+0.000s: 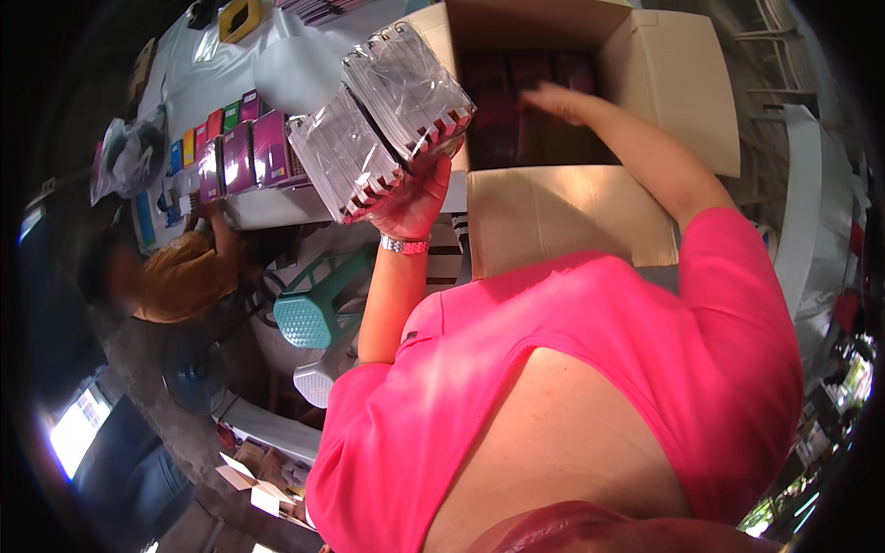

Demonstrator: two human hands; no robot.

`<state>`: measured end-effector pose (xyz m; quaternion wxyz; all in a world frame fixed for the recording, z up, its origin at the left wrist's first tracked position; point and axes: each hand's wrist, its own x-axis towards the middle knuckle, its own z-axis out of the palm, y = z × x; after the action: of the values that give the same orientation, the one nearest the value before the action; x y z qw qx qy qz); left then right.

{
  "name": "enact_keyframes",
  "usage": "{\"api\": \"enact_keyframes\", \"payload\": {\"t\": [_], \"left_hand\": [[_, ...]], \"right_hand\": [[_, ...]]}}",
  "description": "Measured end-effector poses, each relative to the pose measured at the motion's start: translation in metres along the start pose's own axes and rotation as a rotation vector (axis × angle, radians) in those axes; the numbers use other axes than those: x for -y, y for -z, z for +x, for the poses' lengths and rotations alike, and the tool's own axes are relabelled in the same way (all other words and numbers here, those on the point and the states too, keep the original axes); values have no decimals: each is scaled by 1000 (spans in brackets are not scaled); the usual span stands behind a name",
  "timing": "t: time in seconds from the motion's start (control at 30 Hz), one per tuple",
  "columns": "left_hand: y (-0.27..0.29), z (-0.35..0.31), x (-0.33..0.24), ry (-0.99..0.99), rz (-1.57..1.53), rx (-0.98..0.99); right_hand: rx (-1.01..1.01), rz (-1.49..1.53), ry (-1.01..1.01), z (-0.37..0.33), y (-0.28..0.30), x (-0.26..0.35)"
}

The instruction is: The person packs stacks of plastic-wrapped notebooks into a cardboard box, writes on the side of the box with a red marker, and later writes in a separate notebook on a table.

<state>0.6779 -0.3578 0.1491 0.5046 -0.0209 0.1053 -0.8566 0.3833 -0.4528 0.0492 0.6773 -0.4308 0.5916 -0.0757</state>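
Note:
My left hand [417,198] is raised and closed around the bottom of two side-by-side stacks of spiral notebooks [346,157] wrapped in clear plastic. Their wire coils show at the far end and dark red edges at the near end. My right hand [556,101] reaches into an open cardboard box [562,207], its fingers stretched out and nothing visible in them. Below and around those fingers, dark purple packs [498,115] lie in rows inside the box. Shadow hides much of the box's bottom.
On the white table [267,210] at left stand purple notebooks [238,158] and smaller coloured ones [201,138]. A plastic bag [134,157] and a yellow tape roll [240,18] are farther out. Left of me are a co-worker in an orange shirt [189,276] and a green stool [309,318].

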Motion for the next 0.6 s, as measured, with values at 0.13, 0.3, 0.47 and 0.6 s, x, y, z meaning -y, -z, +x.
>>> {"api": "enact_keyframes", "payload": {"t": [0.13,0.3,0.47,0.6], "left_hand": [[0,-5,-5,-88,98,-16],[1,-8,-8,-125,312,-9],[-6,5,-17,-55,522,80],[-7,25,-13,-107,534,-60]], "right_hand": [[179,-333,-96,43,-35,-56],[75,-40,217,6,-15,34],[503,24,440,-131,-3,185],[211,-396,427,-109,43,156]]}}
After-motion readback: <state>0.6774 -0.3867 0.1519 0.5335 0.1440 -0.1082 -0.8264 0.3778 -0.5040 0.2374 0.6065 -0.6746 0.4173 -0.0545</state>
